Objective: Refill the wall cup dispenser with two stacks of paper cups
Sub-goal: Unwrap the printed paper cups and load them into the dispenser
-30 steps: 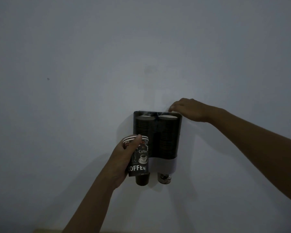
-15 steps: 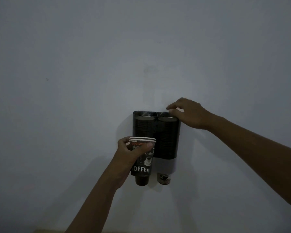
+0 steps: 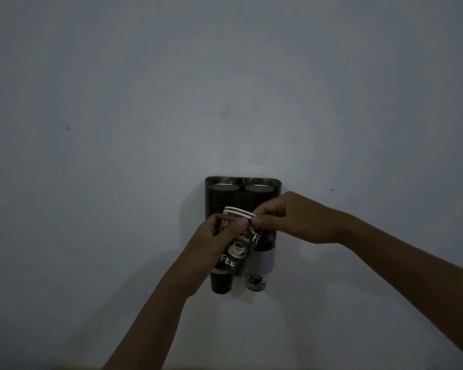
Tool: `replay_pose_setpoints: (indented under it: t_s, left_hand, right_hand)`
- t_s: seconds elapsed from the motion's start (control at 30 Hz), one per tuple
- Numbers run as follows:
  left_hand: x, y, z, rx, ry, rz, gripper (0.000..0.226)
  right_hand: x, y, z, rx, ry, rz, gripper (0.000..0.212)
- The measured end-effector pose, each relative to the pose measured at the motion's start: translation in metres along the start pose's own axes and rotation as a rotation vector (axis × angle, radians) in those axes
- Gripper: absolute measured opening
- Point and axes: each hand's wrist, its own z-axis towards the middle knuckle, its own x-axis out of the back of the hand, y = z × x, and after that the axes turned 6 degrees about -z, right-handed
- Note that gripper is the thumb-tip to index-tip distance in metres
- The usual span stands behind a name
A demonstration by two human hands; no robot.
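A dark two-tube cup dispenser (image 3: pixel 270 182) hangs on the wall, with a cup stack in each tube and one cup bottom poking out below each tube. In front of it, my left hand (image 3: pixel 211 247) grips a short stack of black "Coffee" paper cups (image 3: pixel 238 244), tilted slightly with the white rims on top. My right hand (image 3: pixel 292 217) pinches the rim of that stack at its top right edge. The left tube's lower part is hidden behind the held cups.
The plain grey-white wall (image 3: pixel 225 89) fills the view, dimly lit. A thin strip of a brownish surface (image 3: pixel 72 367) shows at the bottom edge.
My right hand left the dispenser's top right corner and came down to the held cups' rim. My left hand raised the stack slightly and moved it right.
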Motion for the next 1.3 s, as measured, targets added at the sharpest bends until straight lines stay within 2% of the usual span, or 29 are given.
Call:
replay_pose_setpoints:
  t_s: [0.17, 0.3, 0.47, 0.57, 0.67, 0.73, 0.8, 0.87, 0.97, 1.2, 1.3]
  left_hand:
    - [-0.005, 0.026, 0.008, -0.04, -0.035, 0.039, 0.057]
    - [-0.005, 0.07, 0.029, -0.12, -0.091, 0.14, 0.039]
    - [0.001, 0.12, 0.047, -0.099, -0.227, 0.197, 0.048]
    - [0.009, 0.136, 0.054, -0.034, -0.265, 0.229, 0.05]
    - [0.021, 0.133, 0.06, -0.027, -0.217, 0.24, 0.041]
    - [0.028, 0.126, 0.07, -0.125, -0.098, 0.104, 0.03]
    - [0.031, 0.121, 0.084, -0.276, 0.051, 0.022, 0.029]
    - [0.027, 0.118, 0.095, -0.395, 0.145, 0.12, 0.029]
    - [0.021, 0.107, 0.108, -0.464, 0.213, 0.332, 0.029]
    - [0.027, 0.07, 0.115, -0.334, 0.163, 0.727, 0.036]
    - [0.032, 0.057, 0.116, -0.269, 0.098, 0.875, 0.053]
  right_hand:
    - [0.013, -0.011, 0.001, 0.033, 0.066, 0.052, 0.018]
    - [0.038, -0.027, 0.014, 0.065, 0.196, 0.143, 0.015]
    - [0.069, -0.04, 0.032, 0.008, 0.238, 0.103, 0.031]
    - [0.075, -0.039, 0.043, 0.002, 0.25, 0.29, 0.027]
    - [0.084, -0.032, 0.052, -0.017, 0.475, 0.459, 0.02]
    - [0.092, -0.024, 0.054, -0.056, 0.681, 0.271, 0.02]
    - [0.095, -0.013, 0.056, -0.072, 0.744, -0.046, 0.021]
    - [0.088, -0.007, 0.058, -0.064, 0.708, -0.263, 0.022]
    - [0.077, 0.001, 0.059, -0.04, 0.675, -0.395, 0.021]
    - [0.06, 0.022, 0.061, -0.033, 0.519, -0.523, 0.019]
    - [0.053, 0.029, 0.059, -0.088, 0.389, -0.548, 0.02]
